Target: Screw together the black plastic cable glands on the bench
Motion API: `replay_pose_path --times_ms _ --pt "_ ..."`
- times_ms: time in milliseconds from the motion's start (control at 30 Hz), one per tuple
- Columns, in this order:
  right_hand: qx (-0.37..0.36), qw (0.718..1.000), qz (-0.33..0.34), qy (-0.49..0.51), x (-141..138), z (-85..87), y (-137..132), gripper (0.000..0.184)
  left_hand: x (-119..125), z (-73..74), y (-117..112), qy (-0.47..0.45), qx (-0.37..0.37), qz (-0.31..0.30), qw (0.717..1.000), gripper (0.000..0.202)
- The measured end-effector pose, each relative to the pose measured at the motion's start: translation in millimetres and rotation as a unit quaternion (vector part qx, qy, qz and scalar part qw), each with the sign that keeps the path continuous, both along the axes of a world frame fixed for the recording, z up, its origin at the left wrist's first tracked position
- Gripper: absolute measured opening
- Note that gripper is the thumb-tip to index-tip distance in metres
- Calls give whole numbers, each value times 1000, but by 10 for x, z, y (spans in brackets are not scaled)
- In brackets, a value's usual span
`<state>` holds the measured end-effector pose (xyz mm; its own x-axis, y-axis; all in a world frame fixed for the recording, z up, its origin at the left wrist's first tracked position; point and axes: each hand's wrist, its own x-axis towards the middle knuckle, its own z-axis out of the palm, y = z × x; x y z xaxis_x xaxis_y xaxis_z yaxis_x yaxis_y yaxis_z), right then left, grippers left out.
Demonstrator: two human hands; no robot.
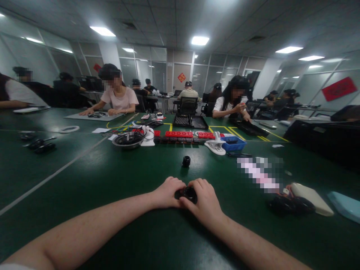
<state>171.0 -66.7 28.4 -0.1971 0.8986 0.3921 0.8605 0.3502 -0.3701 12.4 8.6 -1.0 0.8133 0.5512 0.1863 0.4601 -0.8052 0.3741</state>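
Both my hands meet low over the green tabletop [157,165], around a small black hollow round part [190,193]. The fingers and thumb of my left hand [168,192] close on its left side. My right hand [206,198] wraps over its right side, thumb along the near edge. The round opening faces up toward me; its sides are mostly covered by fingers. Just beyond my fingertips, apart from them, a small black ribbed cylindrical piece [186,161] stands on the table.
Across the middle lie a metal bowl of black cable [128,140], a red-and-black strip [180,135], a white clamp [216,145] and a blue bin [233,143]. At right sit a cream case [312,198] and a light blue case [344,205]. Two people work opposite.
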Motion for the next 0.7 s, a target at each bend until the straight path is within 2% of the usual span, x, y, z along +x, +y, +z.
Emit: replay_pose_path --times_ms 167,333,567,700 --pt "-23 997 72 22 63 74 -5 21 -2 50 -19 11 -14 -1 1000 32" --pt "-49 982 174 51 137 122 3 33 -1 51 -18 13 -15 1 1000 34" --pt "-111 973 203 19 156 112 10 45 -3 58 -26 -9 -34 3 999 39" --pt "-122 966 227 17 147 126 3 40 3 65 -33 -8 -33 8 999 33"
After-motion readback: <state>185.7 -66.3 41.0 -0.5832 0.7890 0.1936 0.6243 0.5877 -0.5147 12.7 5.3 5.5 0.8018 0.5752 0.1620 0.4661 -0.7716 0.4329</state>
